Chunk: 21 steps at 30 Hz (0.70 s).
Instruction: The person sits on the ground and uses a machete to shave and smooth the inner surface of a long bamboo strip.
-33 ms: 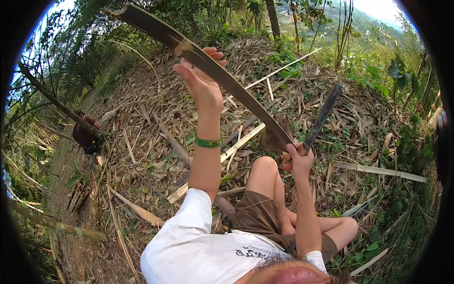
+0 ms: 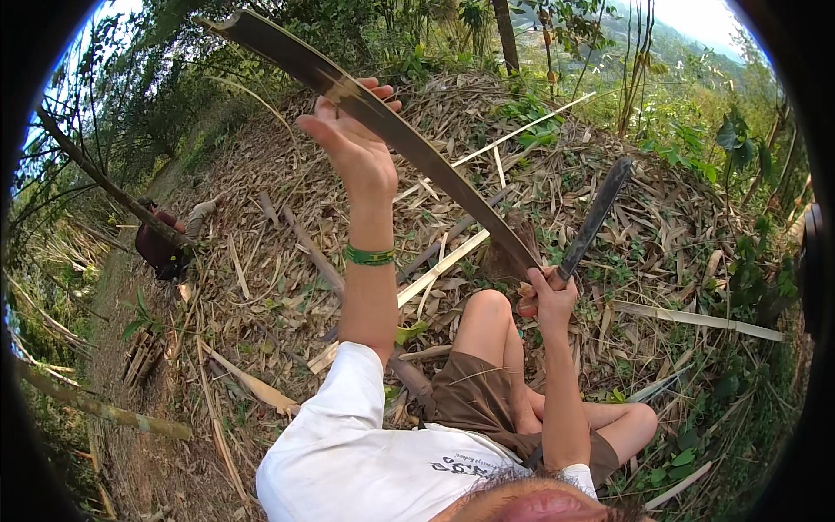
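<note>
A long, dark strip (image 2: 409, 137) slanted up and leftward above the leaf-covered ground (image 2: 296, 196). The left hand (image 2: 361, 152) was spread, its fingers passing behind the strip's upper part; the right hand (image 2: 554, 297) was clenched round its lower end, together with a knife (image 2: 596, 216).

Beneath me, leaf-strewn ground (image 2: 661, 239); one o'clock, tree trunk (image 2: 504, 35); two o'clock, bright sky (image 2: 706, 17); ten o'clock, leaning stem (image 2: 97, 180).
</note>
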Available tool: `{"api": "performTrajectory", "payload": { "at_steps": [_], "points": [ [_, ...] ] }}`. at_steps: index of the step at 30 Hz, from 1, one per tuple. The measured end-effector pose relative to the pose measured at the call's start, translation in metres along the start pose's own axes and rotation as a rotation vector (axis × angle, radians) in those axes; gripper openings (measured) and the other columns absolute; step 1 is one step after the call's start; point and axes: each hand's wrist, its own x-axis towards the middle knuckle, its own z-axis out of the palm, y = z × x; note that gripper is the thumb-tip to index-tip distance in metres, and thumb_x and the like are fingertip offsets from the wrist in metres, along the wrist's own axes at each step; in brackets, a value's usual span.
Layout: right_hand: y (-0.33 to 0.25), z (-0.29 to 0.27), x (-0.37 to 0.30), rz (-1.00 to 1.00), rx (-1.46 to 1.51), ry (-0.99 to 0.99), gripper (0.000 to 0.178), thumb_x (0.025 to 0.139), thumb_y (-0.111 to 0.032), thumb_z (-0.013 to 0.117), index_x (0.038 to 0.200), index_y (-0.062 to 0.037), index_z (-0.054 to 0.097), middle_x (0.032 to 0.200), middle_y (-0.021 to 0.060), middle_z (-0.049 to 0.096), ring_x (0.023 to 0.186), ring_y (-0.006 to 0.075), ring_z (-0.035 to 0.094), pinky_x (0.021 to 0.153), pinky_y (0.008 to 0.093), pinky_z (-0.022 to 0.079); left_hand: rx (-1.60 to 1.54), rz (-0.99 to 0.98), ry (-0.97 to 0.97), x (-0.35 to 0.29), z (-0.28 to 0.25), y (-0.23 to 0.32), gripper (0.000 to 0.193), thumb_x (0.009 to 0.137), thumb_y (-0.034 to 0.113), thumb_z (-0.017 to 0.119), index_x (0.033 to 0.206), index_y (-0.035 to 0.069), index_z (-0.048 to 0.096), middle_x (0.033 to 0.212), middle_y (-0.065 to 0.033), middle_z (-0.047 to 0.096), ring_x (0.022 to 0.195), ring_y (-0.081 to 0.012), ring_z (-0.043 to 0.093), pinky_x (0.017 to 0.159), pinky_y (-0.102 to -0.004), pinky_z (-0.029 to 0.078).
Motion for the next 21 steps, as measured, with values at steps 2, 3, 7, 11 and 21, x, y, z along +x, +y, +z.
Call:
{"api": "performTrajectory", "payload": {
  "at_steps": [2, 3, 7, 11, 21],
  "points": [
    [-0.001, -0.002, 0.001, 0.0, -0.028, -0.015, 0.023, 0.083, -0.012, 0.079, 0.086, -0.0024, 0.058, 0.063, 0.0013, 0.058, 0.049, 0.008, 0.056, 0.044, 0.0237, 0.048, -0.001, 0.153, 0.062, 0.033, -0.01, 0.022, 0.07, 0.091, 0.075, 0.034, 0.103, 0.008, 0.05, 0.085, -0.0088, 0.059, 0.079, -0.022, 0.061, 0.072, -0.0353, 0.053],
    [-0.004, -0.001, -0.001, 0.0, -0.045, -0.016, 0.023, 0.083, -0.011, 0.079, 0.085, -0.0023, 0.058, 0.063, 0.001, 0.058, 0.049, 0.008, 0.056, 0.044, 0.0235, 0.048, 0.047, 0.176, 0.101, 0.045, -0.013, 0.036, 0.064, 0.094, 0.07, 0.034, 0.095, 0.008, 0.049, 0.079, -0.007, 0.055, 0.073, -0.0201, 0.056, 0.066, -0.0339, 0.05],
    [0.003, 0.0, -0.002, 0.0, -0.048, -0.053, 0.022, 0.083, -0.011, 0.079, 0.083, -0.0023, 0.059, 0.063, 0.0009, 0.058, 0.049, 0.0078, 0.055, 0.044, 0.0231, 0.046, 0.259, 0.291, 0.177, 0.073, -0.017, 0.084, 0.05, 0.104, 0.051, 0.034, 0.071, 0.012, 0.036, 0.062, -0.0004, 0.039, 0.055, -0.0138, 0.036, 0.052, -0.0306, 0.034],
    [0.006, -0.001, -0.003, 0.013, -0.029, -0.064, 0.022, 0.082, -0.011, 0.079, 0.083, -0.0025, 0.059, 0.064, 0.0011, 0.059, 0.05, 0.0076, 0.055, 0.045, 0.0228, 0.046, 0.344, 0.358, 0.303, 0.094, -0.058, 0.104, 0.049, 0.107, 0.04, 0.034, 0.066, 0.014, 0.026, 0.058, 0.0015, 0.028, 0.049, -0.0112, 0.025, 0.048, -0.031, 0.024],
    [0.002, 0.003, 0.004, 0.047, -0.091, -0.027, 0.026, 0.08, -0.017, 0.082, 0.084, -0.0037, 0.06, 0.059, 0.0003, 0.057, 0.047, 0.0067, 0.053, 0.044, 0.0215, 0.041, 0.374, -0.777, 0.599, 0.07, -0.203, 0.048, 0.095, 0.087, 0.075, 0.047, 0.132, -0.009, 0.038, 0.112, -0.0186, 0.057, 0.099, -0.0266, 0.059, 0.088, -0.0373, 0.05]
  ]
}}
